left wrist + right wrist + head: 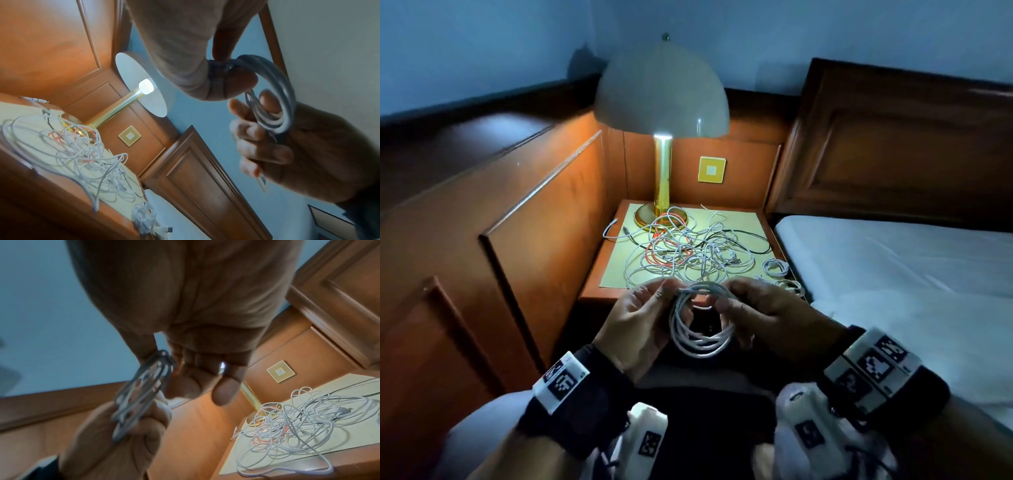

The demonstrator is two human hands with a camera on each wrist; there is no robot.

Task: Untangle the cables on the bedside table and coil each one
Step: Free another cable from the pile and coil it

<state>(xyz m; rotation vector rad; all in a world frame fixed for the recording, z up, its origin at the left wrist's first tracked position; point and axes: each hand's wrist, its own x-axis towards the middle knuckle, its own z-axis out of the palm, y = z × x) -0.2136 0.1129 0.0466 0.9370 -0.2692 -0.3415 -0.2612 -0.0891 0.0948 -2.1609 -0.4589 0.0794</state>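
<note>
A white cable coil [700,337] hangs in front of the bedside table [765,222], held between both hands. My left hand [654,299] pinches its upper left part; in the left wrist view the left hand [230,68] pinches the coil [285,97] between thumb and finger. My right hand [726,301] grips the coil's right side with curled fingers; in the right wrist view the right hand [164,366] holds the top of the coil [139,395]. A tangle of white, red and black cables [688,253] lies on the table top.
A lit lamp [662,178] with a brass base stands at the table's back, with cables draped on its base. Two small white coiled cables [775,267] lie at the table's right edge. A bed with a white sheet [893,260] is to the right, wood panelling to the left.
</note>
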